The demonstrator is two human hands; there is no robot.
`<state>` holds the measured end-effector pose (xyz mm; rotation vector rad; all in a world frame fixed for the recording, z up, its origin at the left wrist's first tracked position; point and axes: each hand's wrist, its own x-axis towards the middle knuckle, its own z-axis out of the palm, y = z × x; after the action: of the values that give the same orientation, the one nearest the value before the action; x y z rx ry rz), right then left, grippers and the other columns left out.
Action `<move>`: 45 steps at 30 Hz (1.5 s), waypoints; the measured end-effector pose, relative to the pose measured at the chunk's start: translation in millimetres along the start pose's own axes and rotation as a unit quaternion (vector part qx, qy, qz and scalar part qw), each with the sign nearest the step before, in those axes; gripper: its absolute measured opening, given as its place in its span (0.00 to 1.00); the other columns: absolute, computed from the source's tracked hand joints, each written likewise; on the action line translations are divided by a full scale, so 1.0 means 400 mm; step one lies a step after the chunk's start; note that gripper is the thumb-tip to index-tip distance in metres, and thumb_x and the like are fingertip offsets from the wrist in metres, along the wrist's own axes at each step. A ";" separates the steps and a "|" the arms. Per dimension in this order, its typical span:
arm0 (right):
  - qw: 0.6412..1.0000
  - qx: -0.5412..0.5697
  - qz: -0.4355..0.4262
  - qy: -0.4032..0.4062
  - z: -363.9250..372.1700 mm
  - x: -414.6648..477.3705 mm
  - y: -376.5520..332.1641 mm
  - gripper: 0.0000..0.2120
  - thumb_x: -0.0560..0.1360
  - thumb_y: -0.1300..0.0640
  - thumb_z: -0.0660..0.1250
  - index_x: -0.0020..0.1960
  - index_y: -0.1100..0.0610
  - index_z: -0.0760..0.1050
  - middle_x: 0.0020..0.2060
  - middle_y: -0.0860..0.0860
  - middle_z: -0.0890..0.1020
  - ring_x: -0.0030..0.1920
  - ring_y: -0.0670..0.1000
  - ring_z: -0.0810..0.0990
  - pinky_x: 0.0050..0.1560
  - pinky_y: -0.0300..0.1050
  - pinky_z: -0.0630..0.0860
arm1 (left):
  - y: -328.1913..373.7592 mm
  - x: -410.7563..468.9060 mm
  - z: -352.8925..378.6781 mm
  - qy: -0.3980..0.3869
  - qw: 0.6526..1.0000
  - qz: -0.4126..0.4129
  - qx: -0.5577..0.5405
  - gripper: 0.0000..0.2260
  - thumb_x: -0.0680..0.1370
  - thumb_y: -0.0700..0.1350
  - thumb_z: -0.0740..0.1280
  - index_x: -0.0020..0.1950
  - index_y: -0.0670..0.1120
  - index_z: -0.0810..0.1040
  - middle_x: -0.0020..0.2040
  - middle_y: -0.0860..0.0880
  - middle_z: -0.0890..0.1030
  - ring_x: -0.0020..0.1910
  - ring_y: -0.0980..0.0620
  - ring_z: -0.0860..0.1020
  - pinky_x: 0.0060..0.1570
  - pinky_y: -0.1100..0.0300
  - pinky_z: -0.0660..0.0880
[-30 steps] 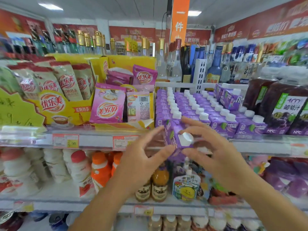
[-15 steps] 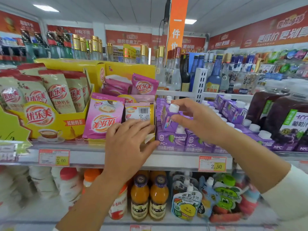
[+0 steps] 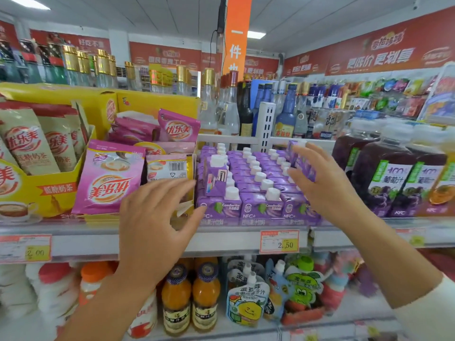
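Okay, shop shelf, both hands up and free. The left hand (image 3: 157, 225) is spread, fingers straight and holding nothing; it hovers at the near edge of the shelf (image 3: 221, 239), with its fingertips just beside the left end of the purple cartons (image 3: 256, 183). The right hand (image 3: 327, 185) is also spread with straight fingers, out over the right side of that block. Its fingers sit against a tilted carton (image 3: 296, 153) perched on top at the far right; cannot tell whether they actually touch it, and nothing is clamped.

The purple cartons fill the shelf in tight rows from near to far, white caps up. One raised carton (image 3: 214, 178) stands upright on top of the near-left column — higher than the rest, between the two hands and closer to the left one.

Left of the block are the pink sachets (image 3: 110, 183) in a yellow tray, and right of it the dark grape juice bottles (image 3: 386, 175). A price tag (image 3: 279, 241) is stuck on the shelf edge below the cartons. On the shelf underneath are the orange bottles (image 3: 190, 299).
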<state>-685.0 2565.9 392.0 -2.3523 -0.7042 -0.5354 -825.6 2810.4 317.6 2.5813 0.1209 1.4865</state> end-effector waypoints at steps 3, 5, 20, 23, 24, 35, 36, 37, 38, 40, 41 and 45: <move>0.998 -0.037 0.042 0.037 -0.002 -0.002 0.050 0.24 0.80 0.53 0.64 0.75 0.52 0.65 0.77 0.54 0.58 0.76 0.52 0.56 0.72 0.45 0.57 | 0.050 0.000 0.010 0.028 0.999 0.023 -0.036 0.18 0.77 0.55 0.66 0.62 0.47 0.81 0.61 0.52 0.81 0.63 0.49 0.76 0.64 0.52 0.66; 0.997 -0.025 0.050 0.059 -0.014 0.008 0.054 0.23 0.80 0.53 0.64 0.74 0.52 0.66 0.77 0.55 0.57 0.75 0.52 0.57 0.70 0.43 0.58 | 0.076 -0.002 0.018 0.034 0.997 0.038 -0.056 0.17 0.76 0.52 0.67 0.62 0.47 0.81 0.62 0.52 0.80 0.64 0.49 0.75 0.65 0.52 0.67; 0.986 0.133 0.016 0.100 -0.079 -0.050 0.024 0.21 0.77 0.58 0.68 0.65 0.42 0.70 0.47 0.39 0.75 0.41 0.43 0.78 0.35 0.33 0.73 | 0.132 -0.047 0.013 0.053 0.993 0.046 -0.091 0.15 0.76 0.48 0.67 0.61 0.44 0.81 0.62 0.49 0.79 0.63 0.48 0.75 0.69 0.52 0.67; 0.971 0.234 -0.029 0.037 -0.085 -0.135 -0.014 0.21 0.76 0.61 0.69 0.61 0.40 0.72 0.50 0.37 0.78 0.47 0.39 0.80 0.46 0.38 0.80 | 0.162 -0.066 -0.004 -0.018 0.985 0.011 -0.169 0.18 0.77 0.52 0.64 0.67 0.50 0.76 0.63 0.55 0.77 0.64 0.58 0.73 0.68 0.66 0.63; 0.967 0.251 -0.035 0.006 -0.076 -0.163 -0.023 0.21 0.76 0.62 0.69 0.61 0.40 0.73 0.49 0.40 0.80 0.46 0.43 0.81 0.47 0.43 0.81 | 0.170 -0.076 -0.010 -0.057 0.975 -0.027 -0.214 0.20 0.77 0.55 0.63 0.68 0.55 0.74 0.64 0.60 0.76 0.63 0.64 0.72 0.66 0.70 0.65; 0.852 0.489 0.109 -0.153 0.127 -0.399 -0.030 0.16 0.74 0.60 0.71 0.60 0.48 0.78 0.49 0.54 0.85 0.51 0.56 0.83 0.51 0.48 0.81 | 0.155 -0.196 -0.032 -0.278 0.704 -0.348 -0.553 0.17 0.72 0.46 0.67 0.61 0.49 0.79 0.53 0.50 0.86 0.52 0.53 0.84 0.49 0.61 0.81; 0.845 0.501 0.126 -0.135 0.137 -0.412 -0.030 0.16 0.72 0.59 0.71 0.59 0.50 0.78 0.49 0.53 0.85 0.51 0.53 0.84 0.49 0.44 0.81 | 0.152 -0.209 -0.032 -0.273 0.695 -0.365 -0.556 0.18 0.72 0.46 0.67 0.61 0.48 0.78 0.53 0.49 0.86 0.51 0.52 0.84 0.48 0.61 0.81; 0.841 0.509 0.139 -0.121 0.147 -0.425 -0.029 0.16 0.71 0.59 0.70 0.58 0.52 0.78 0.48 0.51 0.86 0.50 0.51 0.84 0.46 0.40 0.80 | 0.148 -0.223 -0.030 -0.274 0.689 -0.377 -0.555 0.18 0.72 0.46 0.68 0.62 0.48 0.78 0.53 0.49 0.86 0.51 0.52 0.84 0.47 0.60 0.81; 0.837 0.515 0.147 -0.112 0.154 -0.435 -0.031 0.15 0.70 0.59 0.69 0.57 0.54 0.78 0.47 0.50 0.86 0.48 0.48 0.85 0.43 0.37 0.79 | 0.145 -0.235 -0.029 -0.280 0.681 -0.388 -0.555 0.19 0.72 0.46 0.68 0.63 0.49 0.77 0.54 0.48 0.85 0.52 0.51 0.84 0.48 0.58 0.81; 0.834 0.519 0.157 -0.107 0.171 -0.453 -0.033 0.14 0.72 0.60 0.67 0.57 0.55 0.78 0.47 0.49 0.86 0.47 0.47 0.85 0.42 0.36 0.79 | 0.140 -0.258 -0.029 -0.289 0.654 -0.410 -0.566 0.20 0.72 0.46 0.68 0.65 0.49 0.76 0.57 0.47 0.84 0.54 0.49 0.83 0.50 0.56 0.82; 0.833 0.518 0.162 -0.106 0.181 -0.461 -0.032 0.13 0.72 0.60 0.67 0.57 0.55 0.78 0.47 0.49 0.86 0.48 0.47 0.85 0.42 0.37 0.80 | 0.137 -0.268 -0.029 -0.289 0.643 -0.419 -0.573 0.20 0.72 0.46 0.68 0.65 0.49 0.76 0.57 0.46 0.84 0.54 0.48 0.83 0.50 0.56 0.82; 0.833 0.520 0.157 -0.105 0.206 -0.485 -0.027 0.16 0.70 0.57 0.69 0.57 0.54 0.77 0.50 0.51 0.85 0.53 0.51 0.83 0.46 0.40 0.80 | 0.128 -0.293 -0.029 -0.284 0.623 -0.430 -0.588 0.21 0.71 0.45 0.69 0.64 0.46 0.76 0.56 0.43 0.84 0.55 0.46 0.83 0.52 0.55 0.81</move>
<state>-825.9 2559.5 235.0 -1.4215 -0.4863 0.2464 -895.1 2743.6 232.8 1.3255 0.1757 0.1156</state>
